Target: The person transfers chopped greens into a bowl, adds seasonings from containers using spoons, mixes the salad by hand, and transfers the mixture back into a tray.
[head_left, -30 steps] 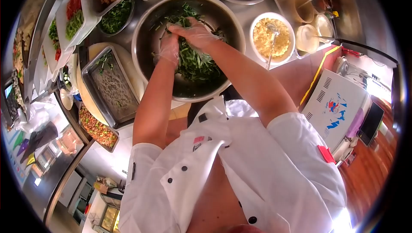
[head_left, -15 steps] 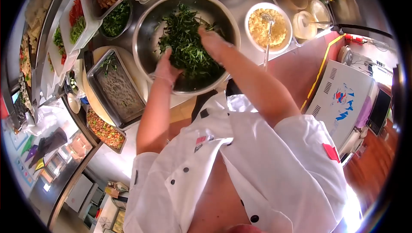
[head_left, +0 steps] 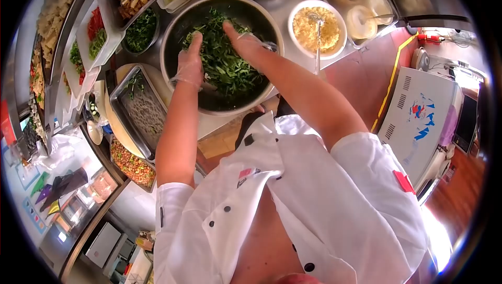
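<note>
A large steel mixing bowl (head_left: 163, 56) holds a heap of chopped leafy greens (head_left: 227, 67). Both my hands are inside it, in thin clear gloves. At the left side of the heap, my left hand (head_left: 189, 64) has its thumb stretched up and its palm turned inward. My right hand (head_left: 244, 42) reaches in from the right, its thumb also extended, against the upper right of the greens. On both hands the other fingers are largely hidden by the greens and the hands themselves. The greens lie between the two hands, and neither hand visibly grips a bunch.
Right of the bowl stands a white bowl (head_left: 341, 35) of yellow minced food with a spoon (head_left: 318, 48). A steel tray (head_left: 141, 106) with scraps of greens rests on a round board (head_left: 119, 132) at left. Containers of cut vegetables (head_left: 140, 30) line the upper left.
Both hands have shifted up and left within the bowl, and the left thumb now points up higher. The greens between them have been moved about. The whole view has shifted slightly.
</note>
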Available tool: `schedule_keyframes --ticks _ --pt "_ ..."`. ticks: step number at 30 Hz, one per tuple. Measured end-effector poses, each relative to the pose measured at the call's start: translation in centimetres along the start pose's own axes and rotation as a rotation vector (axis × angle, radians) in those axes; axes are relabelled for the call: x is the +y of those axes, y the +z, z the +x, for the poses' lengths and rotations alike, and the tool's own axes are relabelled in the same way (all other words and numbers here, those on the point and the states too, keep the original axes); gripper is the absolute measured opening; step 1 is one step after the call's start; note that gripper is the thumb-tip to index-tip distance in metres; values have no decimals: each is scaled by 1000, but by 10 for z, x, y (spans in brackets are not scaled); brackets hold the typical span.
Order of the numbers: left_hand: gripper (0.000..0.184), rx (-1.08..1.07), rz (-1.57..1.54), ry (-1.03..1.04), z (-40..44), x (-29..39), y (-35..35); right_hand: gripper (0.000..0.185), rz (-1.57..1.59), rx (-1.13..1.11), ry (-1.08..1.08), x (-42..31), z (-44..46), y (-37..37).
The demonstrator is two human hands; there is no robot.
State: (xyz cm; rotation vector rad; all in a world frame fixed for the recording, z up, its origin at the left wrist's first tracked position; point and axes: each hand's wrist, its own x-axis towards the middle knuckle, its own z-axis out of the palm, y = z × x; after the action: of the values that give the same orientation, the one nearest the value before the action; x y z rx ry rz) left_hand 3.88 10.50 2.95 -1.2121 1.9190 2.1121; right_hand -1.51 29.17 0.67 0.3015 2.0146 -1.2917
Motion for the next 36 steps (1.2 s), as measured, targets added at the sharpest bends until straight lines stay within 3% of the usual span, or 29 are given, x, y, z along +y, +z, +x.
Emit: schedule_keyframes --ticks 1,3,4,7,8,9,11,13,15,16,18,21,22,23,25,26,27,29,30,32,33,34,35,36 --pt "58 -91 -86 -92 -2 1 -4 80 1 -2 1 3 1 2" --pt "49 -276 -256 -277 -6 5 -10 70 470 -235 29 8 6 7" --pt "46 -370 -342 -367 -9 8 -10 55 538 -289 28 -1 -5 6" --pt "39 -448 -316 -254 -40 6 -12 47 395 -466 -66 -20 -48 -14" --pt "39 -478 -330 -225 -42 1 -18 46 170 -421 -27 -13 -35 -14" --pt "39 -478 -329 -224 -36 -13 -31 46 171 -421 -28 -1 -25 -12" --pt "44 -336 -304 -299 -21 -41 -59 52 -140 -307 -18 17 -13 -13" --pt "49 -229 -217 -327 -32 -45 -46 55 -18 -286 24 28 -11 -13" --pt "54 97 -256 -651 -24 -80 -24 62 770 -155 193 50 1 4" --pt "56 214 -275 -752 -21 -98 -12 63 795 -249 206 56 2 7" --pt "60 -258 -605 -515 -18 -124 12 63 815 -288 205 41 -11 23" --pt "56 -252 -448 -362 -23 -111 9 63 799 -428 232 18 -31 12" --pt "47 -138 -408 -295 -45 -81 19 60 445 -377 120 3 -48 0" --pt "47 -138 -409 -294 -39 -81 18 67 369 -265 124 9 -41 5" --pt "44 -123 -229 -37 -31 -75 10 85 212 -44 155 19 -29 16" --pt "49 -98 -124 70 -31 -67 6 91 165 -156 -44 27 -22 8" --pt "49 -98 -124 71 -25 -64 1 71 121 -186 -106 26 -19 8" --pt "57 -27 160 112 -13 -56 -7 42 39 -237 -235 23 -14 6" --pt "66 5 154 34 -22 -35 1 41 -148 -155 -270 26 7 8" --pt "69 34 245 20 -16 -25 0 41 125 -78 144 11 8 8" --pt "71 69 329 9 -12 -23 -3 41 123 -76 151 3 -1 -1" --pt "76 -98 228 -66 -11 -21 -16 42 -4 -138 -28 1 -13 -10" --pt "76 -96 226 -74 -14 -20 -28 44 -129 -202 -209 -6 -30 -20" --pt "70 -207 125 -168 -19 -18 -40 47 23 -247 -79 -26 -60 -37"
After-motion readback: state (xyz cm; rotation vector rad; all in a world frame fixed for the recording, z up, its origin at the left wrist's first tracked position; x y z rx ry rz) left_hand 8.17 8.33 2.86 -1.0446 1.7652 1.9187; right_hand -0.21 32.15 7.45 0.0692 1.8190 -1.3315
